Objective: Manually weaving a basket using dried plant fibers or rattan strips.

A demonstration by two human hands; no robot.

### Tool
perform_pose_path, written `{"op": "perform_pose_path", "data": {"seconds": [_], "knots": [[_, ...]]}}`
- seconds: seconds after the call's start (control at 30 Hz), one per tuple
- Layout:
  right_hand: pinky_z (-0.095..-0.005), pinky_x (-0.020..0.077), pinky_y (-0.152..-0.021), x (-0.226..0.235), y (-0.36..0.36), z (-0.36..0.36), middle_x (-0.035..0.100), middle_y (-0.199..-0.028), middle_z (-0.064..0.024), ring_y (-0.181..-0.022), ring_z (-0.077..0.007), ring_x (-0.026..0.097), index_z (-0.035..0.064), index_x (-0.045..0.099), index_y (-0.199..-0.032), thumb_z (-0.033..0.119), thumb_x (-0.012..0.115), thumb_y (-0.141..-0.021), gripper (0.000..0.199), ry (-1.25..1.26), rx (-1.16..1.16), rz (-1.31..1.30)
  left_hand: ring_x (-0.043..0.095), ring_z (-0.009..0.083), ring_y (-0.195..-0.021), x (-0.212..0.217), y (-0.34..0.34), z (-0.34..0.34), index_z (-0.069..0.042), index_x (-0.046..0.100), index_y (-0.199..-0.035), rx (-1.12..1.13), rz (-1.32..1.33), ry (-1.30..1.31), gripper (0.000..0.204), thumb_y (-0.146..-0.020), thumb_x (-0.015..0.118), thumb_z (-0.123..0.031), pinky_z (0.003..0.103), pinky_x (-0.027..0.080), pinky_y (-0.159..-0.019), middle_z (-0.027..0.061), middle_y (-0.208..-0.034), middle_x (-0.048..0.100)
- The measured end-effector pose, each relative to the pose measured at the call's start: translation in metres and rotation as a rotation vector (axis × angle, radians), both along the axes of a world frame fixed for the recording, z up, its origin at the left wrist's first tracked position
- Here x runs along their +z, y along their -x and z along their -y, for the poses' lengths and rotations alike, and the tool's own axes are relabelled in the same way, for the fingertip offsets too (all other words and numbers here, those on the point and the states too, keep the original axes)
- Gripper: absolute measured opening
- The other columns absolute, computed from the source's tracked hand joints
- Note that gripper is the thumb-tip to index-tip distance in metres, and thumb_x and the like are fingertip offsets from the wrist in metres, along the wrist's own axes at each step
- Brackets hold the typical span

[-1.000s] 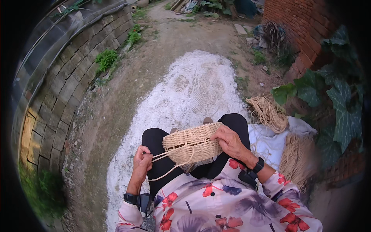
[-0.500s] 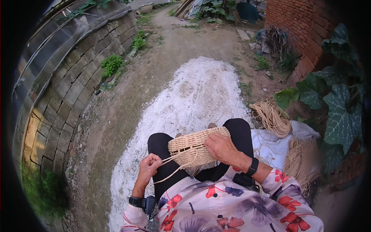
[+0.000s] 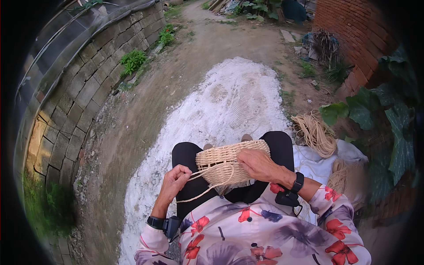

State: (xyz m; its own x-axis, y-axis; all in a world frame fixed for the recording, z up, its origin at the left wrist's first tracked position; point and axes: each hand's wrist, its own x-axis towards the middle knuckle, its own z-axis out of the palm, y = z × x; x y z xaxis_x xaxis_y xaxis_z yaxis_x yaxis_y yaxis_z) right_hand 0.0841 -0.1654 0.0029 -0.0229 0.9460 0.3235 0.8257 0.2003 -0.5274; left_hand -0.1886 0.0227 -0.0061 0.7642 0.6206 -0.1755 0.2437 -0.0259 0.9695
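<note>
A half-woven straw basket (image 3: pixel 223 160) rests on my lap, over black trousers. My right hand (image 3: pixel 257 164) lies on its right side and grips the weave. My left hand (image 3: pixel 176 179) sits just left of the basket with its fingers closed on pale straw strands (image 3: pixel 204 173) that run from the basket and loop down toward my flowered blouse. A dark band with a small device is on each wrist.
A bundle of loose straw (image 3: pixel 314 133) lies on a white cloth (image 3: pixel 319 163) at my right. A white powdery patch (image 3: pixel 225 106) covers the dirt ground ahead. A stone block wall (image 3: pixel 75 97) runs along the left, a brick wall (image 3: pixel 353 35) and large green leaves (image 3: pixel 384 115) on the right.
My left hand has drawn the strands a little to the left and nearer the basket. The right hand stays on the basket. The view has shifted slightly.
</note>
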Motion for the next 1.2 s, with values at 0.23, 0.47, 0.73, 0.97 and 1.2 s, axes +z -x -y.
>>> {"op": "perform_pose_path", "data": {"seconds": [0.23,0.47,0.73,0.97,1.2], "knots": [[-0.0455,0.0463,-0.066,0.002,0.009,-0.005,0.052,-0.081,-0.0147,-0.076,-0.0361,0.057,0.0017,0.051,-0.09,0.005,0.058,-0.084,0.01,-0.085,-0.033,-0.013,0.041,0.0032,-0.053,-0.011,0.008,-0.021,-0.009,0.06,-0.101,0.021,0.063,-0.065,0.018,-0.085,0.07,-0.009,0.023,0.031,-0.049,-0.0088,-0.06,0.048],[-0.0302,0.0482,-0.064,0.015,-0.018,0.026,0.06,-0.081,-0.0082,-0.067,-0.0163,0.058,0.0,0.06,-0.104,0.004,0.062,-0.087,0.018,-0.044,-0.324,-0.434,0.049,0.0096,-0.05,-0.03,-0.006,-0.014,-0.009,0.059,-0.102,0.493,-0.042,-0.69,0.031,-0.074,0.073,-0.006,0.03,0.039,-0.051,0.0013,-0.06,0.063],[-0.0219,0.0422,-0.061,-0.01,-0.035,0.047,0.06,-0.079,0.0032,-0.069,-0.0035,0.051,0.0001,0.064,-0.097,0.006,0.061,-0.093,0.008,-0.004,-0.495,-0.719,0.049,0.0091,-0.062,0.011,-0.061,0.011,-0.009,0.05,-0.11,0.58,0.716,0.431,0.021,-0.098,0.061,-0.023,0.024,0.04,-0.059,-0.0035,-0.063,0.05],[-0.0191,0.0426,-0.057,-0.025,-0.053,0.063,0.058,-0.075,0.0052,-0.066,-0.0014,0.05,0.0039,0.065,-0.098,0.012,0.061,-0.095,0.009,-0.068,-0.545,-0.909,0.05,0.0118,-0.052,-0.034,0.028,-0.076,-0.006,0.055,-0.081,0.35,-0.202,-1.213,0.023,-0.088,0.071,-0.021,0.036,0.04,-0.049,0.0063,-0.056,0.045],[-0.0183,0.0378,-0.051,-0.046,-0.072,0.074,0.057,-0.072,0.0048,-0.06,-0.0017,0.048,0.0067,0.065,-0.096,0.013,0.06,-0.095,0.008,-0.102,-0.683,-0.945,0.068,0.0329,-0.095,-0.069,0.282,-0.166,-0.011,0.065,-0.105,0.89,-0.956,-0.786,0.037,-0.077,0.08,-0.029,0.046,0.051,-0.078,0.0145,-0.1,0.071]]}}
